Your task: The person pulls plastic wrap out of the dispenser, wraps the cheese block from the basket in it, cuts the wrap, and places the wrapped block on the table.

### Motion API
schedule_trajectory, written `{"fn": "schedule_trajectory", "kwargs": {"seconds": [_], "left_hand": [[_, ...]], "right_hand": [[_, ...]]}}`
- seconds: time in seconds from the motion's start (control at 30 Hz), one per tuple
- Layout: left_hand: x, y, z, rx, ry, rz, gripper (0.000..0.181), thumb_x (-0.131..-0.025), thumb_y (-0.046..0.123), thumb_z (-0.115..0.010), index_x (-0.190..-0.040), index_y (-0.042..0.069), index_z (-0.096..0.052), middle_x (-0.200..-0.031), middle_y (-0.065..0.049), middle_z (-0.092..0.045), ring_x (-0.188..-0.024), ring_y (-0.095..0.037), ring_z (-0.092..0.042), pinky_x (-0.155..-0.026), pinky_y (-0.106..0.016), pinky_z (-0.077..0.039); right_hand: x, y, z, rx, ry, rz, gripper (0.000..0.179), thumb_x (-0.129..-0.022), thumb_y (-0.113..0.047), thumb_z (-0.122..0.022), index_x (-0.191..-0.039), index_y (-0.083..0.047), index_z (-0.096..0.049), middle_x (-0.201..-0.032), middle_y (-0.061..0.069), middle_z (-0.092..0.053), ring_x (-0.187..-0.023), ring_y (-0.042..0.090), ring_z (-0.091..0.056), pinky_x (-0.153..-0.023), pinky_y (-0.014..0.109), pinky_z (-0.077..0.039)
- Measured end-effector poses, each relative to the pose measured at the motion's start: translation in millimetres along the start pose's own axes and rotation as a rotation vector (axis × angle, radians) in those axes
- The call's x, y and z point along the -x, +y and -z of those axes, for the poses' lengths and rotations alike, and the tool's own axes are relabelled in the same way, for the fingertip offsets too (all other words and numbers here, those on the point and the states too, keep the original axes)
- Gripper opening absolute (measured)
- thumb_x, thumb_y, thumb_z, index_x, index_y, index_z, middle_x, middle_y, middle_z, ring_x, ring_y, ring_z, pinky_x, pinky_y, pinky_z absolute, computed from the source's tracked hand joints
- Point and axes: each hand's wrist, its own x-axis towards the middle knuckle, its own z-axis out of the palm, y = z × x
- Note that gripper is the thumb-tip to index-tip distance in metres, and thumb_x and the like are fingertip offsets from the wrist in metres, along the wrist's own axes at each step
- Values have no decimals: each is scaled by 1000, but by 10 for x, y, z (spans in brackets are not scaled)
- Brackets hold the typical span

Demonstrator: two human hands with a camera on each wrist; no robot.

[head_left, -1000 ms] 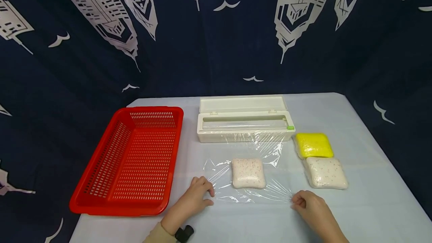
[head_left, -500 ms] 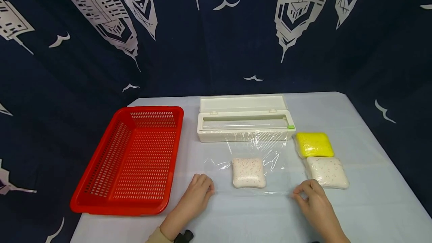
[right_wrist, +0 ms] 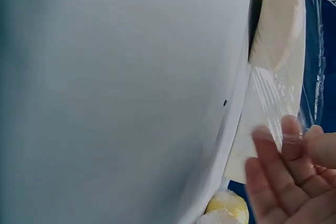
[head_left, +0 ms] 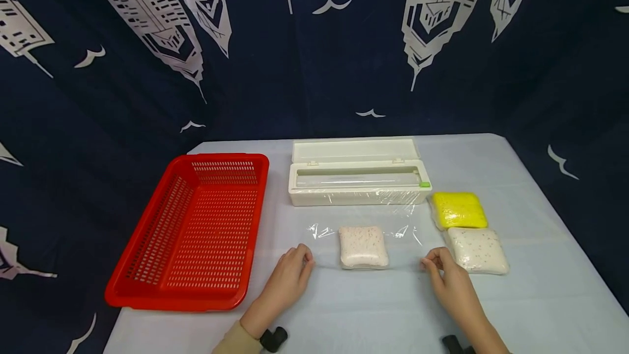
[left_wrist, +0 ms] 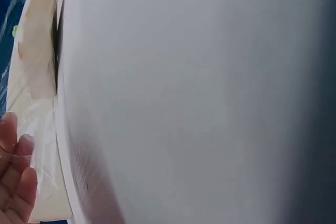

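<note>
A speckled cream block (head_left: 363, 247), a rounded square like a bar of soap, sits on a clear sheet of cling film (head_left: 321, 232) in the head view. The film runs back to the white cling film dispenser (head_left: 361, 198), whose lid stands raised. My left hand (head_left: 290, 277) pinches the film's near left corner, and my right hand (head_left: 448, 276) pinches the near right one. Between them the front edge is stretched just before the block. In the right wrist view, the film (right_wrist: 270, 90) is drawn taut to the fingertips, with the other fingers spread below.
A red perforated basket (head_left: 142, 306) stands at the left of the white-covered table (head_left: 358, 316). To the right lie two wrapped blocks, one yellow (head_left: 459, 210) and one speckled cream (head_left: 479, 251). A dark patterned cloth (head_left: 295, 81) hangs behind.
Both hands have moved forward, carrying the film's front edge towards the block. The left hand's fingers, loosely parted at first, have closed on the film's corner.
</note>
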Motion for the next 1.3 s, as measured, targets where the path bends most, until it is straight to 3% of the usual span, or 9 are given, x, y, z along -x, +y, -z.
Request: {"fn": "schedule_trajectory", "kwargs": {"seconds": [0.13, 0.27, 0.47, 0.77, 1.03, 1.3], "left_hand": [[-40, -7, -13, 30, -24, 64, 9, -96, 8, -60, -93, 10, -51, -70, 4, -52, -63, -5, -43, -58, -19, -38], [-64, -6, -27, 27, -17, 112, 10, -95, 6, -59, -91, 9, -50, -68, 3, -51, -59, -6, -43, -54, -19, -37], [-101, 3, -42, -43, 7, 138, 13, -90, 2, -62, -87, 6, -50, -64, -2, -54, -55, -12, -47, -52, -24, -39], [-212, 19, -99, -116, -47, 218, 13, -86, 3, -62, -83, 6, -50, -57, -5, -52, -51, -19, -48, -50, -29, -37], [-301, 65, -153, -264, -54, 235, 17, -81, 5, -70, -80, 3, -53, -67, -10, -55, -55, -29, -57, -50, -36, -43], [-283, 97, -140, -335, -29, 294, 18, -78, 5, -70, -86, -2, -56, -76, -13, -53, -73, -30, -52, -59, -38, -42]], "right_hand": [[-59, 5, -17, 26, -62, -59, 8, -95, -3, -60, -94, -2, -53, -74, 3, -62, -62, 11, -51, -51, 23, -43], [-104, 13, -24, 34, -66, -46, 9, -94, -2, -61, -92, -1, -52, -69, 3, -56, -57, 9, -43, -47, 21, -38], [-178, 4, 12, 41, -156, -55, 11, -94, -5, -61, -95, 1, -53, -68, 3, -54, -56, 11, -44, -48, 21, -38], [-314, 1, -22, 151, -291, -56, 12, -91, -7, -64, -91, 3, -56, -70, 6, -58, -60, 16, -51, -53, 28, -44], [-410, -3, -65, 184, -350, -93, 20, -85, -7, -71, -86, 2, -54, -69, 6, -51, -62, 19, -48, -55, 30, -41], [-417, -17, -17, 168, -341, -130, 14, -89, -5, -66, -87, 5, -57, -74, 10, -57, -65, 21, -51, -59, 34, -46]]}}
